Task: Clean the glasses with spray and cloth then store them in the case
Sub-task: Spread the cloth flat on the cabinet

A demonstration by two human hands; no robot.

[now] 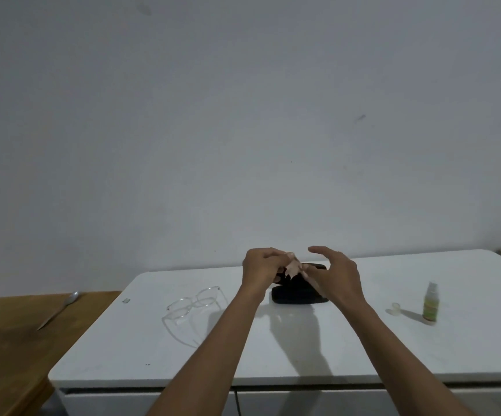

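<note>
Clear-framed glasses (196,304) lie unfolded on the white table (273,349), left of centre. A black case (298,297) sits open at the table's middle, partly hidden by my hands. My left hand (261,270) pinches a pale cloth (295,265) above the case. My right hand (338,276) hovers beside it with fingers loosely curved, its lower fingers touching the cloth's edge. A small green spray bottle (430,301) stands upright at the right, with its clear cap (395,308) lying beside it.
A lower wooden table (9,340) adjoins on the left, with a metal spoon (60,309) lying on it. A small white object (126,300) lies near the white table's left edge. A plain wall stands right behind the table.
</note>
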